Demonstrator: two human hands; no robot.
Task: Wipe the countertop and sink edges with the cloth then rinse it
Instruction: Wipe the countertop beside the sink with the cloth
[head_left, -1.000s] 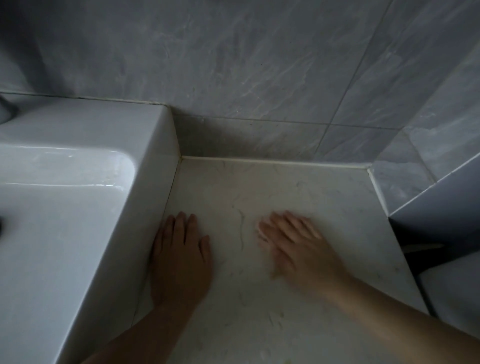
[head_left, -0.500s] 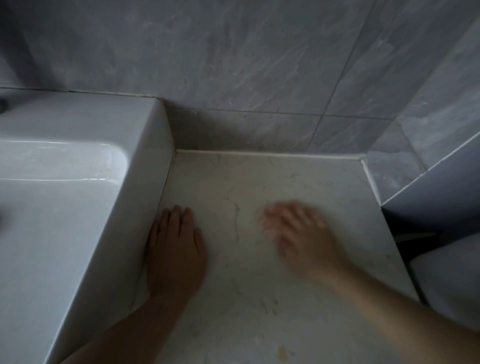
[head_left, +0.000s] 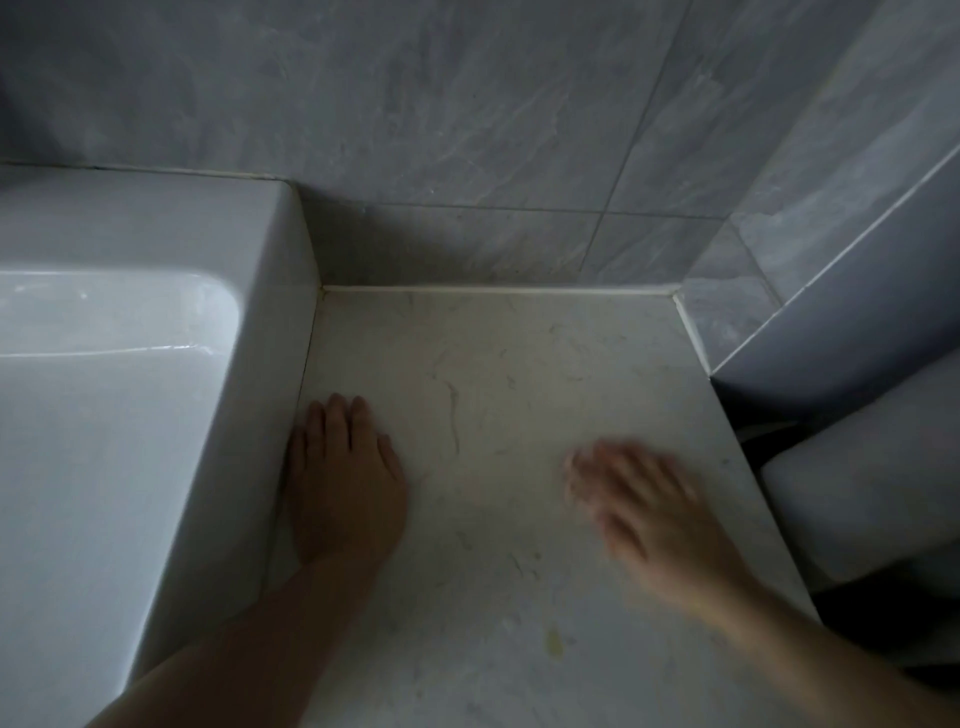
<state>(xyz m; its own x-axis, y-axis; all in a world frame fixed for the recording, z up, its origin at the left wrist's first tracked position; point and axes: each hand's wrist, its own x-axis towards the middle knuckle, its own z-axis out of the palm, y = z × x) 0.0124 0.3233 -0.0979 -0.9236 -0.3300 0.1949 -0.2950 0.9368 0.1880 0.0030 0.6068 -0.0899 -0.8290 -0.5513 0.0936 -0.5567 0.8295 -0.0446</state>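
Note:
A pale marble countertop (head_left: 519, 374) fills the middle, with a white sink (head_left: 156, 291) standing on it at the left. My left hand (head_left: 343, 483) lies flat on the countertop, fingers straight, right beside the sink's outer wall. My right hand (head_left: 649, 509) is blurred by motion over the countertop's right part, fingers spread and straight. No cloth shows in either hand or anywhere in view.
Grey tiled walls (head_left: 467, 130) close the back and right side, with a caulk line where they meet the counter. A white rounded fixture (head_left: 872, 493) sits lower at the right, past the counter's edge. A small yellowish stain (head_left: 555, 643) marks the counter near me.
My right hand has slid to the right and toward me across the countertop, blurred in motion. My left hand has stayed flat beside the sink.

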